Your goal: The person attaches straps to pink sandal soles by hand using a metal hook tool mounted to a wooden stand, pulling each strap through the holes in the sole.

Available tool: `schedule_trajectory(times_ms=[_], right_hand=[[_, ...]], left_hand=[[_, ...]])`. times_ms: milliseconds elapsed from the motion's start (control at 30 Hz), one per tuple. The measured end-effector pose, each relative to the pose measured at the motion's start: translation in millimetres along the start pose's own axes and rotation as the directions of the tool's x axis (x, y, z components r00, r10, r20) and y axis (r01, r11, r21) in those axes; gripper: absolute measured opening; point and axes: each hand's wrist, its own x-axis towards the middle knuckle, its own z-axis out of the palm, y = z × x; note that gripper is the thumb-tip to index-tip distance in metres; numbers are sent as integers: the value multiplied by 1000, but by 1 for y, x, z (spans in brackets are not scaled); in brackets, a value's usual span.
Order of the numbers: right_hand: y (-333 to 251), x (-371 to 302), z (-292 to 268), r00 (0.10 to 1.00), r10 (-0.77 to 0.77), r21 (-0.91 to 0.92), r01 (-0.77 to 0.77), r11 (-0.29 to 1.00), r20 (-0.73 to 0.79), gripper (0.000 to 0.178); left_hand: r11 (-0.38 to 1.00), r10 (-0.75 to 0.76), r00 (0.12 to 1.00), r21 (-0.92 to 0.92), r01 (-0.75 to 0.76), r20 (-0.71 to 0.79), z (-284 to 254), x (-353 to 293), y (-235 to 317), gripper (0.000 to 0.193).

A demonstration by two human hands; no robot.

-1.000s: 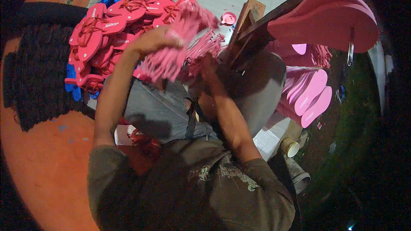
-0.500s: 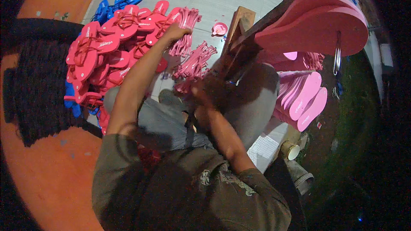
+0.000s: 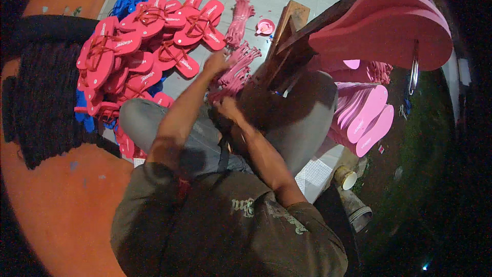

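Note:
Pink sandal straps lie in bundles on the floor before me: a far upright bundle (image 3: 240, 20) and a nearer, looser pile (image 3: 241, 64). At the left side of the nearer pile is my left hand (image 3: 216, 63), its fingers blurred and partly turned from view. My right hand (image 3: 227, 107) is closed at the pile's near end, its fingers curled against the pink straps there. Left of my hands lies a big heap of red-pink flip-flops (image 3: 138, 64) with red straps fitted, several of them stacked crosswise.
Blue flip-flops (image 3: 138, 0) lie behind the heap. A small pink dish (image 3: 265, 26) sits beside a wooden stand (image 3: 289, 25), and large pink soles (image 3: 384, 28) rise at the right. Cut pink soles (image 3: 366, 115) are stacked beside my right knee. A pale cup (image 3: 346, 178) lies lower right.
My left hand has let go of the far strap bundle and drawn back toward me. My right hand has shifted slightly left and come into clearer view at the pile's near end.

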Motion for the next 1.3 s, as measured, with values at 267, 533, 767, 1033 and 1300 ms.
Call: schedule_trajectory(times_ms=[267,533,767,1033,1300], right_hand=[[-65,-44,-56,914,108,-247,-9,969,390,36],[-51,-46,-55,936,49,-191,20,981,349,33],[-59,-31,-107,974,-25,-115,-1,993,-225,28],[-88,-10,-140,961,92,526,62,848,-261,34],[-116,-23,-160,938,205,644,25,765,-280,30]], left_hand=[[911,283,827,407,-72,-485,40,-47,22,52],[940,277,926,271,-207,-255,73,-7,14,26],[887,455,891,-94,-452,9,-53,-41,43,23],[909,377,882,-297,-293,284,-140,-132,106,25],[875,481,875,-30,-483,-59,-125,-128,115,29]])
